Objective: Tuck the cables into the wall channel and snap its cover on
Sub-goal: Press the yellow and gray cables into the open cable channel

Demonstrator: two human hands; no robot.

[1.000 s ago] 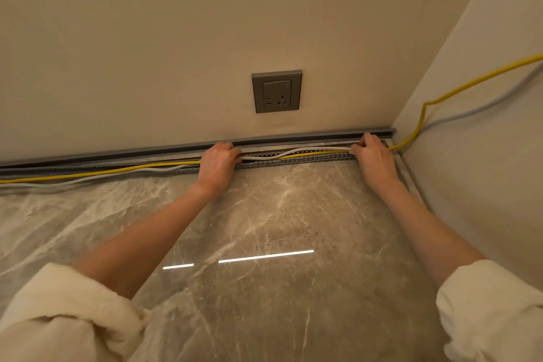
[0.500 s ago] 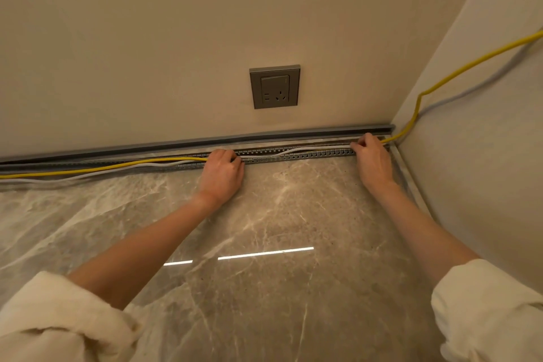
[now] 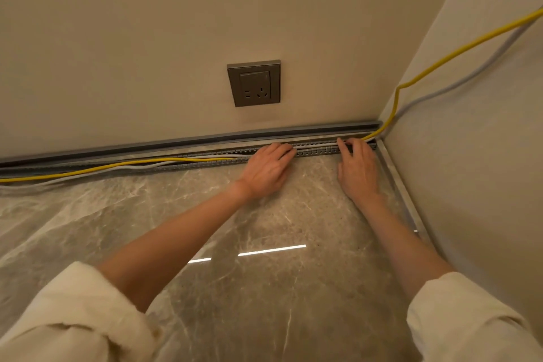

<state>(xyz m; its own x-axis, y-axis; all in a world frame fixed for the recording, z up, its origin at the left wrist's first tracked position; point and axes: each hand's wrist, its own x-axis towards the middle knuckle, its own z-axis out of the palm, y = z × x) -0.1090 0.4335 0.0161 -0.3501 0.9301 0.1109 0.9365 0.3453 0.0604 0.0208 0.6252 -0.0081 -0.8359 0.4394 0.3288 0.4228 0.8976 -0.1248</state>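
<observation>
A grey slotted channel (image 3: 320, 151) runs along the foot of the wall to the right corner. A yellow cable (image 3: 188, 159) and a white cable (image 3: 132, 168) lie partly out of it on the left. Both come down the right wall at the corner. Between my hands the cables sit inside the channel. My left hand (image 3: 267, 170) lies flat below the socket, fingertips pressing on the channel. My right hand (image 3: 358, 167) is near the corner, fingers spread on the channel. A dark grey strip (image 3: 205, 139) lines the wall just above the channel.
A grey wall socket (image 3: 254, 84) sits above my left hand. The floor is glossy marble tile (image 3: 264, 288). The right wall meets the floor at a pale metal trim (image 3: 402, 188) close to my right forearm.
My left hand has slid right along the channel to below the socket. The cables behind it now lie down in the channel. My right hand stayed by the corner and flattened out.
</observation>
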